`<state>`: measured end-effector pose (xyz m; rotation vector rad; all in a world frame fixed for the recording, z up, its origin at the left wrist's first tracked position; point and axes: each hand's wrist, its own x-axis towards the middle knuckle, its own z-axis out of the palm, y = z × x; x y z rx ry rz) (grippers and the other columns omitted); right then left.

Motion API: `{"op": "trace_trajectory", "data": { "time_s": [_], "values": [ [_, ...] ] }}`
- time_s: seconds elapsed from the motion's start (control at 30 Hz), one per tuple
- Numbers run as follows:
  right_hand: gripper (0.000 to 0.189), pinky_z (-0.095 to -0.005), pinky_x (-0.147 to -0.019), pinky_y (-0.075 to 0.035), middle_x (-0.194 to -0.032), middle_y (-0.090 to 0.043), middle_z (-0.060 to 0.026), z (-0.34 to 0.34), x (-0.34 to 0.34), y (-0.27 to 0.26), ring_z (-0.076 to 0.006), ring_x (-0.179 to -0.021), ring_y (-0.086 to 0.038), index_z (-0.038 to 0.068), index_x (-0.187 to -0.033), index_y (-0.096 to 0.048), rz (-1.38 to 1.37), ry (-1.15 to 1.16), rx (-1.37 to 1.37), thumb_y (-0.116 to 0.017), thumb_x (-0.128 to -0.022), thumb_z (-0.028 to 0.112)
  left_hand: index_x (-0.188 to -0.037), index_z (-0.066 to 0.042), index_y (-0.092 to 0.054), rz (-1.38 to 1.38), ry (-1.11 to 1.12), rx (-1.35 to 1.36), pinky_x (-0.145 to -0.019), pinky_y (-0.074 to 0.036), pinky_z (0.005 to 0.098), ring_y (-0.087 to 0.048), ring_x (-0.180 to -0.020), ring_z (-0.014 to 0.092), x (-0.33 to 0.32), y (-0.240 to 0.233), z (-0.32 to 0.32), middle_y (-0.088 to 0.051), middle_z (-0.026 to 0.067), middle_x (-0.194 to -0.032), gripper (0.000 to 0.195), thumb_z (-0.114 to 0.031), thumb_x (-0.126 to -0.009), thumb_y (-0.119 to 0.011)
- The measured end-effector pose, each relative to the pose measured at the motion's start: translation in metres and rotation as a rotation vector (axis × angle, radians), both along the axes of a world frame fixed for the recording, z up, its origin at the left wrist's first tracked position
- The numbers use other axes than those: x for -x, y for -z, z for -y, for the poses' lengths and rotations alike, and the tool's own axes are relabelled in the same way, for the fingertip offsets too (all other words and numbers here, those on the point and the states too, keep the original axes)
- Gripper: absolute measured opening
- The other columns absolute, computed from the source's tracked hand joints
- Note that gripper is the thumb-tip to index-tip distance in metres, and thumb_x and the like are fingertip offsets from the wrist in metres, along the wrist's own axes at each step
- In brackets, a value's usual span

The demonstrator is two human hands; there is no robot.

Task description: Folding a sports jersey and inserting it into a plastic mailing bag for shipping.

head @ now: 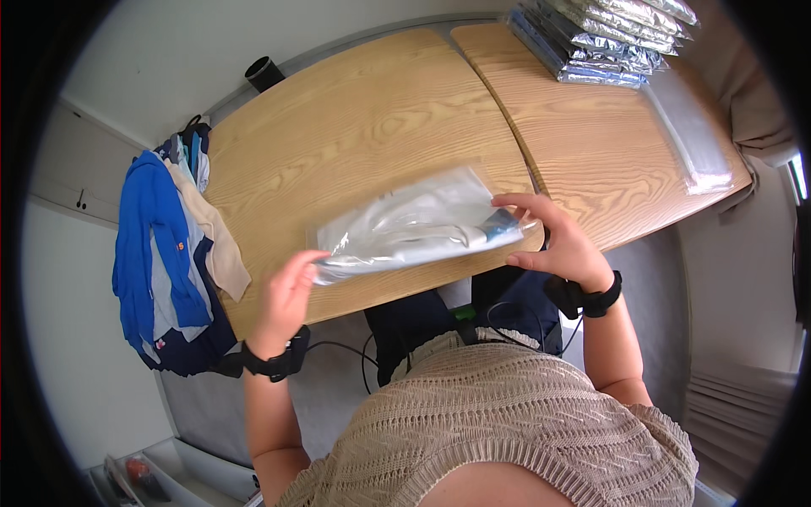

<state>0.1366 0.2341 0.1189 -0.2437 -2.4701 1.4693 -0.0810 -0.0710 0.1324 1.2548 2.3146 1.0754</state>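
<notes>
A clear plastic bag (418,222) with folded white fabric and a blue patch at its right end lies at the near edge of the wood-grain table (329,139). My left hand (288,298) pinches the bag's lower left corner between thumb and fingers. At the other end, my right hand (551,237) has its thumb and fingers spread around the bag's right edge. Its fingertips appear to touch the plastic, while the thumb stands apart below. Both the bag and my left hand are slightly blurred. Each wrist wears a black strap with a device.
Several bagged garments (608,44) are stacked at the far right. Flat clear bags (690,139) lie nearer on that side. Loose clothes, including a blue hooded top (146,234), hang over the left edge. A black cup (264,73) stands behind the table; cables cross my lap.
</notes>
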Motion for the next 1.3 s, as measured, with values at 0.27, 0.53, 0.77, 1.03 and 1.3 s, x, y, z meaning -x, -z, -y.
{"op": "trace_trajectory", "data": {
  "time_s": [0.27,0.53,0.77,1.03,1.3],
  "values": [
    [0.046,-0.0361,-0.092,-0.042,-0.105,-0.063,-0.0135,-0.007,0.056,-0.001,-0.0289,-0.104,-0.054,0.002,-0.109,-0.061,0.014,0.124,-0.176,-0.077,-0.071,0.020,-0.113,-0.002,-0.058,0.245,-0.191,-0.364,-0.061,-0.037,0.0208,-0.046,-0.067,0.005,0.045,-0.004,-0.003,-0.051,-0.0038,-0.077,0.046,-0.043,-0.093,-0.049],
    [0.042,-0.0349,-0.088,-0.045,-0.103,-0.064,-0.0187,-0.002,0.055,0.023,-0.0316,-0.102,-0.059,0.001,-0.111,-0.058,0.000,0.124,-0.116,-0.073,-0.074,0.015,-0.125,0.003,-0.047,0.247,-0.124,-0.159,-0.097,-0.038,0.0312,-0.050,-0.111,0.017,0.034,0.061,0.010,-0.056,0.0092,-0.121,0.058,-0.008,-0.074,-0.074],
    [0.032,-0.0369,-0.080,-0.047,-0.092,-0.066,-0.0156,-0.005,0.049,0.029,-0.0289,-0.090,-0.062,0.000,-0.102,-0.062,0.048,0.084,-0.212,-0.071,-0.077,0.019,-0.110,0.003,-0.058,0.277,-0.144,0.008,-0.079,-0.047,0.0262,-0.059,-0.087,0.012,0.042,0.048,0.011,-0.065,0.0043,-0.096,0.031,-0.008,-0.082,-0.067],
    [0.038,-0.0234,-0.059,-0.055,-0.095,-0.062,-0.0087,-0.007,0.030,0.016,-0.0148,-0.074,-0.065,0.002,-0.120,-0.051,0.386,0.176,0.509,-0.052,-0.094,0.030,-0.099,-0.003,-0.054,0.565,-0.192,-0.233,-0.059,-0.039,0.0195,-0.045,-0.067,0.003,0.016,0.055,-0.011,-0.052,-0.0047,-0.078,0.017,-0.019,-0.093,-0.056],
    [0.048,-0.0259,-0.068,-0.053,-0.099,-0.062,-0.0122,-0.007,0.001,0.040,-0.0166,-0.077,-0.064,0.002,-0.128,-0.043,0.364,0.254,0.682,-0.064,-0.086,0.014,-0.117,-0.004,-0.045,0.724,-0.288,0.128,-0.044,-0.040,0.0195,-0.053,-0.049,0.009,0.005,0.052,0.004,-0.058,0.0041,-0.079,0.039,-0.028,-0.090,-0.059]
  ]
}}
